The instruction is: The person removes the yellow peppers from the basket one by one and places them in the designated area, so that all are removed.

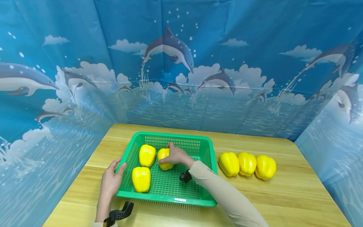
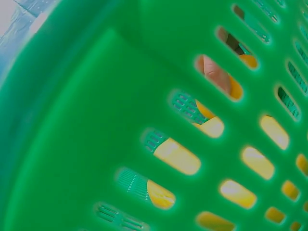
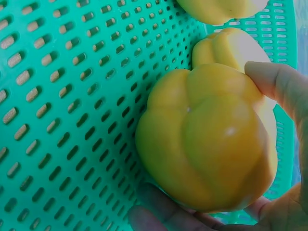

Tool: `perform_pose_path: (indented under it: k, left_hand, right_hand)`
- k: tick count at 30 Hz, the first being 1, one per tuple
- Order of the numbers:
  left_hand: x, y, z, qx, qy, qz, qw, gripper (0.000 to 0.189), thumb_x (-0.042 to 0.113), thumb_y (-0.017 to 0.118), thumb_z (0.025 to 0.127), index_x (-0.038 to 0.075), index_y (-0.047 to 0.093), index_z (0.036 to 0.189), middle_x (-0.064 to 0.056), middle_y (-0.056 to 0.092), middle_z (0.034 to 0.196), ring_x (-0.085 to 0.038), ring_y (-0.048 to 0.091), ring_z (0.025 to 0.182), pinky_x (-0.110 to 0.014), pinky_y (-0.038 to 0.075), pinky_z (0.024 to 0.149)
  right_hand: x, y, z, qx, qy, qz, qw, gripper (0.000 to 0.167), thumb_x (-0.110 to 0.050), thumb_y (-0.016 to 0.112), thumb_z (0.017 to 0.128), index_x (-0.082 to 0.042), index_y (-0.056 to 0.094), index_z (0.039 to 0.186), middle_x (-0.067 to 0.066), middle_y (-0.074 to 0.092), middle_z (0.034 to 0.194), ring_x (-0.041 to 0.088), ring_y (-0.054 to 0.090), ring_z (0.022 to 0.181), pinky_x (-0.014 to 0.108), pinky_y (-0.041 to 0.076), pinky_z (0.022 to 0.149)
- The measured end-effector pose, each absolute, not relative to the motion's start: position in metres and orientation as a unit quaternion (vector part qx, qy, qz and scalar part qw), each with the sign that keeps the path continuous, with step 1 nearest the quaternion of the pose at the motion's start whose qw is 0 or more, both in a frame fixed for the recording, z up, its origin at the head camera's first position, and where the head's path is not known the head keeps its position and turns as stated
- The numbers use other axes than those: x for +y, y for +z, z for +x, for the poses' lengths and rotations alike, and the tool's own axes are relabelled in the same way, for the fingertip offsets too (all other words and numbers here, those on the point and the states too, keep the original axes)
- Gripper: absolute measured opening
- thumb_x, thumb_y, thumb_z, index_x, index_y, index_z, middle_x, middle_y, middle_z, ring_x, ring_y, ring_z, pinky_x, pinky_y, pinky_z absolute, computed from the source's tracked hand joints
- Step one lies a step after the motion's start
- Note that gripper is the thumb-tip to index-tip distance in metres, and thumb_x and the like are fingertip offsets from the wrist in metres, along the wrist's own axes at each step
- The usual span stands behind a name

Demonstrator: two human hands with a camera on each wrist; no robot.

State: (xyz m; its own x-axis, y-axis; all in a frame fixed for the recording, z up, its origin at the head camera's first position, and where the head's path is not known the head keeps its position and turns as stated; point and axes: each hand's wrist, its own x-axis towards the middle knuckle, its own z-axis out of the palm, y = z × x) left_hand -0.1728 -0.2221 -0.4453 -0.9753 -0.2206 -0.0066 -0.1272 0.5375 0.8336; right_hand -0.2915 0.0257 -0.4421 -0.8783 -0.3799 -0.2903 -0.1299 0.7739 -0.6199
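Right grip (image 1: 177,155) clamped on a yellow pepper (image 1: 163,154), inside a green basket (image 1: 158,198)
Left grip (image 1: 112,179) pinches the rim (image 1: 129,152) (two peppers (image 1: 147,155) beside it, three peppers (image 1: 247,164) on the worktop (image 1: 283,201)).

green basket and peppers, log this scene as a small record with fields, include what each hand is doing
container: green basket
surface: wood-grain table
left hand: holds the basket's left rim
right hand: grips a yellow pepper inside the basket
also in basket: two more yellow peppers, toward its left side
outside basket: three yellow peppers in a row to its right
background: blue dolphin backdrop
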Motion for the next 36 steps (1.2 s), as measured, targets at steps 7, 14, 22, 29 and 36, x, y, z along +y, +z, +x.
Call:
perform_pose_path:
  k: [7,14,22,29,36]
  left_hand:
    - [-0.222,-0.446,-0.173,-0.874,-0.472,0.102,0.047,0.058,0.04,0.046,0.1,0.002,0.038,0.143,-0.03,0.042,0.138,-0.045,0.038,0.126,-0.06,0.032,0.098]
    - [-0.222,-0.448,-0.173,-0.876,-0.47,0.1,0.051,0.059,0.041,0.045,0.1,0.003,0.038,0.143,-0.029,0.042,0.138,-0.045,0.039,0.126,-0.06,0.033,0.097]
    - [-0.223,-0.45,-0.174,-0.876,-0.469,0.101,0.055,0.058,0.041,0.046,0.1,0.003,0.038,0.144,-0.029,0.043,0.137,-0.045,0.039,0.125,-0.06,0.033,0.097]
    - [-0.223,-0.451,-0.174,-0.877,-0.468,0.1,0.051,0.059,0.041,0.045,0.1,0.002,0.037,0.144,-0.029,0.041,0.138,-0.045,0.038,0.126,-0.06,0.032,0.098]
    - [-0.224,-0.45,-0.174,-0.876,-0.469,0.099,0.056,0.058,0.041,0.045,0.1,0.003,0.038,0.143,-0.03,0.043,0.137,-0.045,0.039,0.125,-0.06,0.033,0.098]
  right_hand:
    - [0.027,-0.439,-0.289,0.922,-0.298,-0.148,0.197,0.079,-0.047,0.076,0.076,-0.011,0.037,0.134,0.005,0.058,0.091,0.02,0.055,0.073,0.034,0.046,0.063]
    - [0.028,-0.437,-0.288,0.931,-0.278,-0.155,0.18,0.077,-0.049,0.077,0.074,-0.013,0.038,0.131,0.004,0.057,0.088,0.019,0.055,0.071,0.033,0.045,0.06]
    - [0.032,-0.435,-0.287,0.93,-0.284,-0.17,0.163,0.079,-0.049,0.078,0.072,-0.014,0.039,0.131,0.003,0.058,0.091,0.017,0.055,0.072,0.033,0.046,0.058]
    - [0.036,-0.431,-0.285,0.931,-0.287,-0.168,0.146,0.083,-0.053,0.078,0.069,-0.014,0.041,0.132,0.003,0.058,0.094,0.017,0.055,0.074,0.033,0.046,0.059]
    - [0.041,-0.424,-0.283,0.93,-0.299,-0.17,0.131,0.082,-0.054,0.078,0.07,-0.015,0.041,0.132,0.005,0.058,0.098,0.018,0.056,0.077,0.034,0.047,0.061]
